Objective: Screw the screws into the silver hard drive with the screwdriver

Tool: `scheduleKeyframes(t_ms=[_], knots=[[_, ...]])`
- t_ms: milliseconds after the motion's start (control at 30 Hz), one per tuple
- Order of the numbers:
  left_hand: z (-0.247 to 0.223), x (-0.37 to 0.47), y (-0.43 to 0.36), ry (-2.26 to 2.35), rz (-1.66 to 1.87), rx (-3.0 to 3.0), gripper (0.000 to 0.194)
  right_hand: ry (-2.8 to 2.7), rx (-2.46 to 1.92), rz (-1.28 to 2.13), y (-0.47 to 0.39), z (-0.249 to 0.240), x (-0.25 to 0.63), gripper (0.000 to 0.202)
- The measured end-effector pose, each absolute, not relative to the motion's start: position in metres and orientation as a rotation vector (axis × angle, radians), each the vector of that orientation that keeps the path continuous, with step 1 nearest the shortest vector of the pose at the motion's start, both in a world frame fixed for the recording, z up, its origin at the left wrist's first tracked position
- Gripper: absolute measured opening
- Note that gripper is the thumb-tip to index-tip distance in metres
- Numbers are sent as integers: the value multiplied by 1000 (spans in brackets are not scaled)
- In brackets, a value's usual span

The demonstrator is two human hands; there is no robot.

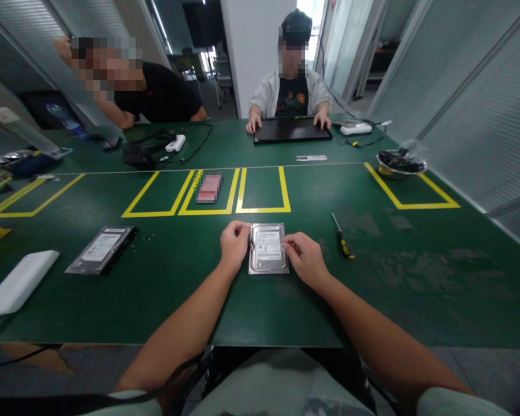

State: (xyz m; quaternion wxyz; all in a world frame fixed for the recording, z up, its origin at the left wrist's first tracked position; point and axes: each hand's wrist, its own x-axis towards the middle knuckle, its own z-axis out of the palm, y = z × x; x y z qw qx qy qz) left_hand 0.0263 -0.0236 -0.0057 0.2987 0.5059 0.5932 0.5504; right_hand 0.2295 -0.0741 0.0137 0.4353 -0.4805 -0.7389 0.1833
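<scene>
A silver hard drive (268,248) with a white label lies face up on the green table, straight in front of me. My left hand (235,245) is closed at its upper left corner, thumb and fingertips pressed together against the edge. On the opposite side, my right hand (305,257) pinches at the drive's right edge; the exact contact under the fingertips is too small to make out. To the right lies a black-and-yellow screwdriver (342,240), apart from both hands. A second hard drive (101,249) rests farther left on a dark base.
Yellow tape frames (263,210) mark the table, one around a blurred red item (210,188). A white box-shaped device (21,283) lies left; a metal bowl (385,171) of dark items stands right. Opposite, one person holds a black panel (292,130); another leans at the left.
</scene>
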Motion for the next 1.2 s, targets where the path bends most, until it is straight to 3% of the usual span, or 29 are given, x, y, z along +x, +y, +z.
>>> scheduleKeyframes(t_ms=[1200], knots=[[6,24,-22,1451,1430,1092,17,-1836,-1198,476,-80,15,227,8]])
